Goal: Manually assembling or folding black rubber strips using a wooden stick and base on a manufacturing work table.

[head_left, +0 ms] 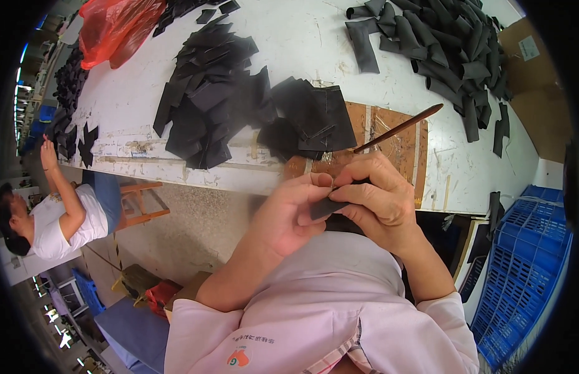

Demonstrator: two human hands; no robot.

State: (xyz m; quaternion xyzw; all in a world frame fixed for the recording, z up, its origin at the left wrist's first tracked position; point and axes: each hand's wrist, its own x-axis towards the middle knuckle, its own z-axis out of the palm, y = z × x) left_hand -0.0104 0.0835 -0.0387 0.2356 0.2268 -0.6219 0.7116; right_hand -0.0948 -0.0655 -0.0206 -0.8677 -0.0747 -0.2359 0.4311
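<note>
Hands are meeting at the table (289, 37) edge: left hand (295, 212) and right hand (373, 196) are both pinching a black piece (327, 207), the right also gripping a stick (398, 128).

A worn white table (302, 43) carries heaps of black fabric pieces (208, 93). A red plastic bag (115, 25) lies at its far left. A brown board (395, 146) sits at its near edge.

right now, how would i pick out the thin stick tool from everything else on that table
Start at the white worktable and find the brown board lying at its near edge, between the black fabric heaps. The thin brown stick slants up to the right across that board from the right hand. It is the only long, rigid, reddish-brown thing there; everything around it is flat black fabric.
</note>
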